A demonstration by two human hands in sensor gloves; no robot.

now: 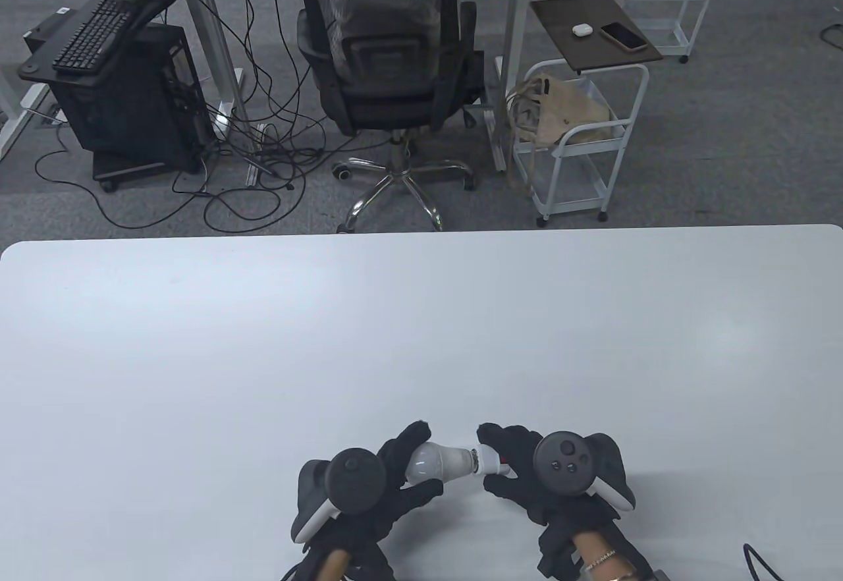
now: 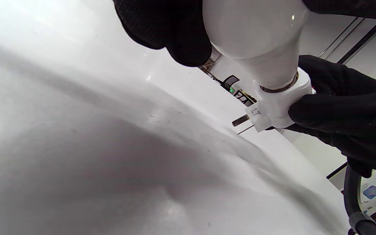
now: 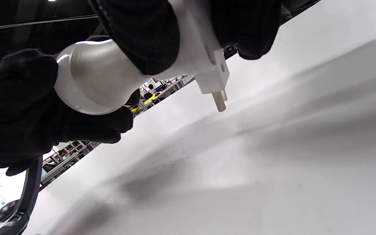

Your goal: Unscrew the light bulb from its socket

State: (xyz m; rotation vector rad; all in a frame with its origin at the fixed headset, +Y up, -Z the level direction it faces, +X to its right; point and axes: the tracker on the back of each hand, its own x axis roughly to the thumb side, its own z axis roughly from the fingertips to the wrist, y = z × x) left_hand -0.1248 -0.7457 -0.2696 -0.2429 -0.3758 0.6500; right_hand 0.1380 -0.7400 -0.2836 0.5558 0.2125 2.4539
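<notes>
A white light bulb (image 1: 431, 462) sits screwed into a white plug-in socket (image 1: 487, 460), held level a little above the white table (image 1: 421, 344) near its front edge. My left hand (image 1: 402, 469) grips the bulb's globe (image 2: 256, 29). My right hand (image 1: 507, 466) grips the socket (image 2: 279, 107), whose metal prongs (image 2: 240, 120) point away from the bulb. A thin band of the bulb's metal thread (image 2: 281, 87) shows at the socket's mouth. In the right wrist view my fingers wrap the socket (image 3: 204, 58) and the left hand holds the bulb (image 3: 90, 78).
An office chair (image 1: 388, 60) and a white cart (image 1: 579, 133) stand on the floor beyond the table's far edge. A black cable (image 1: 757, 561) lies at the table's front right corner.
</notes>
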